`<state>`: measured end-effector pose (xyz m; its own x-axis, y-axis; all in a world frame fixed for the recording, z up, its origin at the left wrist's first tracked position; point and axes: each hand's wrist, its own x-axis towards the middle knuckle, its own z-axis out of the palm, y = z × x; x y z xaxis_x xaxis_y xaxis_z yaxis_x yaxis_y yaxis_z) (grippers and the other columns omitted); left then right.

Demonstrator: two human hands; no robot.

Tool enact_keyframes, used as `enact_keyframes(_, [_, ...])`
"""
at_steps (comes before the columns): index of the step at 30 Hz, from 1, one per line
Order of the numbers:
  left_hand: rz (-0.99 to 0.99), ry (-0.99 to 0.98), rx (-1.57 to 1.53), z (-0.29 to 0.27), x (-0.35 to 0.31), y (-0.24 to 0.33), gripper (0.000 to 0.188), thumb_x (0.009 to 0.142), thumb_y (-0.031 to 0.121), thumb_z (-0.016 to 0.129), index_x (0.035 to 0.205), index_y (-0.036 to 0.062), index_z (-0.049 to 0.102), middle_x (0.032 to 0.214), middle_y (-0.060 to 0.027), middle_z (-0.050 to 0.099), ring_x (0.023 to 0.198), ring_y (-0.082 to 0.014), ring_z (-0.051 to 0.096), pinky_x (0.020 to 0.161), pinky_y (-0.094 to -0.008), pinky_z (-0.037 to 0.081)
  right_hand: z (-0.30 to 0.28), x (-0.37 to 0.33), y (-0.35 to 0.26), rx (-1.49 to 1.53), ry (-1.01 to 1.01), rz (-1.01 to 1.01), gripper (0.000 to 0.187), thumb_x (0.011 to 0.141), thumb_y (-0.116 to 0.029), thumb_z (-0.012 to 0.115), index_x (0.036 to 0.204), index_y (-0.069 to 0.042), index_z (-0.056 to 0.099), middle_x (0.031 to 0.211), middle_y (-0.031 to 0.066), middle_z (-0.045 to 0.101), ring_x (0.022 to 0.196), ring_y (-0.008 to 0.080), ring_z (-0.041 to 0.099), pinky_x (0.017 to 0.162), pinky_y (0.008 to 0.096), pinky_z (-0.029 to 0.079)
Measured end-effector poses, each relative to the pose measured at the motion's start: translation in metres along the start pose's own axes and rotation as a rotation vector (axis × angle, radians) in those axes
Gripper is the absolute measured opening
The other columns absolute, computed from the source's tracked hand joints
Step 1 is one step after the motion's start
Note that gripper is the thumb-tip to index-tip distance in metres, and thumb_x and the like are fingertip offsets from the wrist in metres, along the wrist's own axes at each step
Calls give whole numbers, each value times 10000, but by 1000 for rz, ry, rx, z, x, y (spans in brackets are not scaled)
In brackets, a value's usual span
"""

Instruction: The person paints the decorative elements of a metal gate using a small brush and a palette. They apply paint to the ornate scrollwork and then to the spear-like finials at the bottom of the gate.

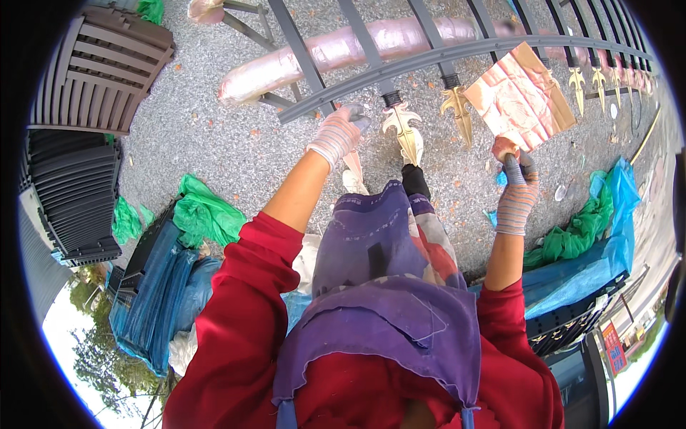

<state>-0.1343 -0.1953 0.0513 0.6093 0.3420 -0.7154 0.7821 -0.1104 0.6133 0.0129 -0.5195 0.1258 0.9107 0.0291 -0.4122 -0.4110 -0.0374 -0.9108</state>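
Observation:
A dark grey metal fence panel (400,70) lies across the front, its bars ending in gold spear-shaped finials (405,136). My left hand (337,136), in a striped knit glove, is closed around the end of the leftmost bar by its finial, which the fingers partly hide. My gloved right hand (516,196) pinches the lower edge of a creased cardboard piece (524,96), which overlaps the panel's edge and hides some of a bar. Between the right fingertips and the cardboard is a small reddish-brown lump (504,147); its kind is unclear.
A long support wrapped in clear film (300,68) runs under the panel on metal legs. Stacked dark panels (78,193) and brown slatted panels (107,68) stand left. Blue sheeting (582,275) and green netting (207,213) cover bundles at both sides. Grey asphalt (186,143) lies below.

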Motion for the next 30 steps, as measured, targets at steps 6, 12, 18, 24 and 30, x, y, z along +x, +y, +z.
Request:
enact_keyframes(6, [54, -141, -722, 8, -78, 10, 340, 961, 96, 559, 1295, 34, 561, 1189, -109, 650, 1022, -193, 658, 851, -292, 542, 5, -34, 8, -126, -228, 137, 280, 813, -134, 771, 1056, -42, 668, 941, 19, 641, 854, 105, 567, 825, 263, 454])
enact_keyframes(12, [81, -193, -805, 1, -117, 42, 428, 946, 233, 641, 1305, 23, 541, 1098, -86, 676, 946, -165, 678, 795, -289, 562, 37, -72, 3, -163, -465, 179, 287, 789, -115, 775, 1047, -35, 677, 950, 20, 657, 869, 102, 587, 810, 266, 475])
enact_keyframes(18, [-15, -104, -752, -10, -140, 24, 394, 928, 233, 660, 1243, 10, 575, 1023, -50, 671, 839, -118, 656, 711, -236, 555, 50, -90, -9, -297, -588, 105, 291, 800, -87, 758, 1072, -32, 670, 982, 23, 657, 861, 107, 588, 787, 261, 485])
enact_keyframes(24, [58, 61, -628, 11, -153, -18, 288, 978, 9, 452, 1240, -7, 570, 962, -15, 627, 725, -42, 567, 624, -164, 497, 79, -104, -10, -506, -444, -398, 220, 803, -90, 736, 1010, -56, 668, 944, 58, 653, 844, 186, 592, 782, 324, 477])
enact_keyframes(30, [81, 116, -493, 19, -168, -45, 268, 982, 75, 490, 1234, 23, 569, 830, 42, 554, 638, -18, 527, 551, -168, 491, 108, -111, 0, -881, -546, -786, 212, 783, -93, 717, 989, -67, 675, 936, 113, 653, 855, 306, 594, 837, 405, 460])
